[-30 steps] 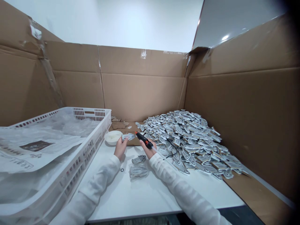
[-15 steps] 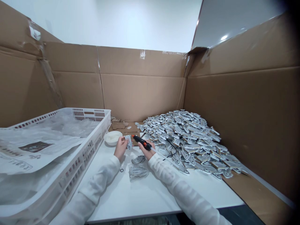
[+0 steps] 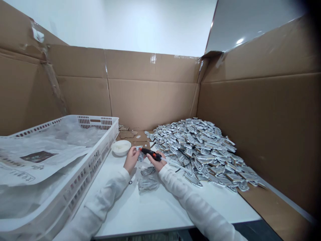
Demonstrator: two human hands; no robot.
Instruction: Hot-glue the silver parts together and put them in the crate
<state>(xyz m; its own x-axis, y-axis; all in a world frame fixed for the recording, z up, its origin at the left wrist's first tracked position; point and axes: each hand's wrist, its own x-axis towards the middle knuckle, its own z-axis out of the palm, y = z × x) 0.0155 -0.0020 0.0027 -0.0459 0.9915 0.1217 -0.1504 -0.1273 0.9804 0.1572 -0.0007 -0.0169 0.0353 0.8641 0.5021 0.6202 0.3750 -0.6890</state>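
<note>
My left hand (image 3: 131, 159) pinches a small grey-white flat piece (image 3: 141, 156) with a looped outline, held just above the table. In my right hand (image 3: 157, 161) is a black and orange hot glue gun (image 3: 151, 153), with a pale glue stick (image 3: 175, 164) sticking out of its rear. The gun's orange tip meets the upper part of the piece, or lies right in front of it; I cannot tell which. Below my hands, small clear plastic bags (image 3: 147, 184) lie on the white table (image 3: 170, 211). A white bowl (image 3: 121, 147) with whitish contents stands beside my left hand.
A big heap of similar grey-white pieces (image 3: 198, 147) covers the right of the table. On the left stands a white plastic crate (image 3: 100, 160) holding plastic bags and a printed sheet. A small black ring (image 3: 130, 182) lies near my left forearm. Cardboard walls (image 3: 152, 100) surround the table.
The glue gun's tip has moved slightly left and down, onto or over the piece. My left hand has shifted a little right, and the piece is turned differently.
</note>
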